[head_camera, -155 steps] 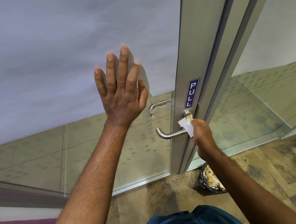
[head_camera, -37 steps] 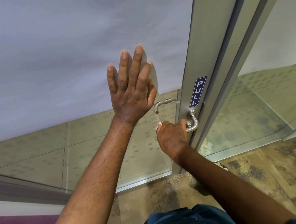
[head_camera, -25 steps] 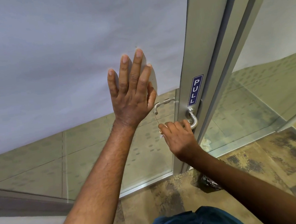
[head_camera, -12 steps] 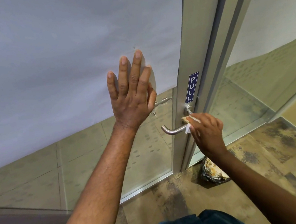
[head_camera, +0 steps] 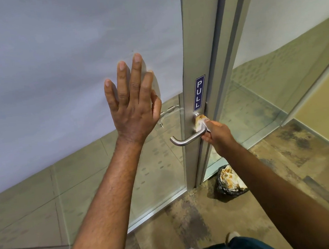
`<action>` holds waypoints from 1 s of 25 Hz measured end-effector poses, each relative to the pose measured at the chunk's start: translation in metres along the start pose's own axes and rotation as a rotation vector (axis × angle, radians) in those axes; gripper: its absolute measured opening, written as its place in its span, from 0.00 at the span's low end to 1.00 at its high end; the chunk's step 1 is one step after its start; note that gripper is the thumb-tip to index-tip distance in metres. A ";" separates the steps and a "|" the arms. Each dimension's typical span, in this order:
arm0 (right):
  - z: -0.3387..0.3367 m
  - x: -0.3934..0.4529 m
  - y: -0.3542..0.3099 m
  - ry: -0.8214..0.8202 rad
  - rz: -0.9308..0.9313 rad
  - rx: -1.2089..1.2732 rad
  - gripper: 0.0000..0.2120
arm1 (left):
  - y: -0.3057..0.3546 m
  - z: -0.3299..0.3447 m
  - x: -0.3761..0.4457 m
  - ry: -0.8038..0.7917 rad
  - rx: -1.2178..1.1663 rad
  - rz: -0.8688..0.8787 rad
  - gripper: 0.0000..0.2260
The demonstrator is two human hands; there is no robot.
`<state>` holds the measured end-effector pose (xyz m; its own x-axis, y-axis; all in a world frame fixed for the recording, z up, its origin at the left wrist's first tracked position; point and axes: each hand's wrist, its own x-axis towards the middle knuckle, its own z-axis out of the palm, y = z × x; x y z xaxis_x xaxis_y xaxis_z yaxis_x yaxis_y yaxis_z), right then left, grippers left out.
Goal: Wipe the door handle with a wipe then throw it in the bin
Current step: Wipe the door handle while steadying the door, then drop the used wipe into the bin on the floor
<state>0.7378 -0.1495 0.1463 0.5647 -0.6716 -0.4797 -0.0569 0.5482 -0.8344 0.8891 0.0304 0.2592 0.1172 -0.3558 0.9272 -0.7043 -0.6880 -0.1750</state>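
Now | left hand (head_camera: 134,105) spread flat on glass | right hand (head_camera: 216,134) pinching one wipe (head_camera: 200,122) | one handle (head_camera: 186,140) | one bin (head_camera: 229,180)

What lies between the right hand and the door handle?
The wipe, pressed by the right hand against the handle near its pivot, as the head view shows.

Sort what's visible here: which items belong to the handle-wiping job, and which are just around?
Part of the job:
curved silver metal door handle
crumpled white wipe, pinched in the right hand
black-lined bin of used wipes
left hand, flat on the frosted glass door panel

Just around:
blue PULL sign
mottled brown floor
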 end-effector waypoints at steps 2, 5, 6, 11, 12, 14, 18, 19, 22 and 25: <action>-0.006 0.000 -0.001 -0.077 0.169 0.117 0.13 | 0.001 0.000 0.000 -0.006 0.008 -0.005 0.19; -0.015 -0.001 0.007 -0.134 0.320 0.194 0.15 | 0.001 -0.002 0.001 -0.018 0.022 -0.015 0.20; -0.020 -0.002 0.010 -0.163 0.342 0.181 0.14 | 0.002 -0.003 0.001 -0.020 0.022 -0.024 0.20; -0.058 0.005 0.010 -0.278 0.274 -0.013 0.10 | 0.027 -0.012 0.009 -0.064 -0.039 -0.163 0.22; -0.069 0.007 0.006 -0.296 0.250 -0.036 0.10 | 0.039 -0.013 0.010 -0.090 -0.063 -0.201 0.22; -0.096 0.016 -0.004 -0.303 0.218 -0.056 0.12 | 0.071 -0.011 0.009 -0.145 -0.111 -0.256 0.22; -0.159 0.037 -0.015 -0.245 0.222 -0.072 0.14 | 0.152 0.000 -0.017 -0.296 -0.216 -0.286 0.20; -0.175 0.043 -0.015 -0.227 0.234 -0.078 0.14 | 0.174 0.003 -0.029 -0.345 -0.246 -0.282 0.19; -0.224 0.062 -0.012 -0.158 0.260 -0.082 0.14 | 0.235 0.011 -0.072 -0.521 -0.355 -0.287 0.17; -0.271 0.086 -0.001 -0.107 0.268 -0.154 0.15 | 0.285 0.021 -0.113 -0.710 -0.419 -0.293 0.16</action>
<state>0.5631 -0.3428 0.0328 0.5955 -0.4527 -0.6636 -0.3345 0.6114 -0.7172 0.6897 -0.1390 0.0974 0.6442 -0.6069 0.4655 -0.7604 -0.5740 0.3040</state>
